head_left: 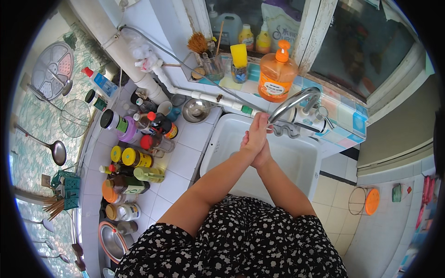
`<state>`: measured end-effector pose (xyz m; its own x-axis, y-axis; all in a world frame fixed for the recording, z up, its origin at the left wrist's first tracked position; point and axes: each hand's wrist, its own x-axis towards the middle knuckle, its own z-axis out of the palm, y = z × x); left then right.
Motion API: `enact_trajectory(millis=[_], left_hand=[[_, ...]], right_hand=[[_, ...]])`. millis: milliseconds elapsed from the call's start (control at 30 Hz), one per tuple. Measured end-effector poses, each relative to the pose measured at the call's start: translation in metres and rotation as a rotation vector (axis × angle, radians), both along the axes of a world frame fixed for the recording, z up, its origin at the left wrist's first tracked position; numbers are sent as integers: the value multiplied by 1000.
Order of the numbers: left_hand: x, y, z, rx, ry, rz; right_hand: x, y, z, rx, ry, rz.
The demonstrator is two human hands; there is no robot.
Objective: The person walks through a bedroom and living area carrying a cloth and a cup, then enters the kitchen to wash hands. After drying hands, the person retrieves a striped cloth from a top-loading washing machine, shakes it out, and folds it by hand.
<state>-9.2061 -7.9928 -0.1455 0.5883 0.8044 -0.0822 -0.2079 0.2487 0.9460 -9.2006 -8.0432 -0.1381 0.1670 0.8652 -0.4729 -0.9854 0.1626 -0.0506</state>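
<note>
pressing palm to palm, the left hand [254, 134] and right hand [263, 155] hold nothing, clasped on each other under the curved metal tap [296, 99], over the white sink [301, 160], so runoff falls inside. an orange soap pump bottle [277, 74] stands on the far ledge, near the tap.

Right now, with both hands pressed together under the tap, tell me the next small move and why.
Probably reach for the orange soap bottle on the ledge. The left hand and right hand are pressed together below the tap over the sink, and no lather shows.
</note>
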Motion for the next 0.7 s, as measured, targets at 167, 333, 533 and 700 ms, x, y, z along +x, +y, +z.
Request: enact_trajectory(millis=[167, 333, 533, 700], left_hand=[[-9, 11, -2, 758, 387, -81], [-37, 32, 2, 1696, 772, -122], [-38, 16, 22, 902, 1060, -288], [-55, 17, -2, -411, 66, -64]], right_hand=[[-9, -3, 3, 102, -85, 79], [-9, 7, 12, -94, -144, 20], [1, 20, -25, -21, -221, -45], [-3, 44, -38, -52, -226, -138]])
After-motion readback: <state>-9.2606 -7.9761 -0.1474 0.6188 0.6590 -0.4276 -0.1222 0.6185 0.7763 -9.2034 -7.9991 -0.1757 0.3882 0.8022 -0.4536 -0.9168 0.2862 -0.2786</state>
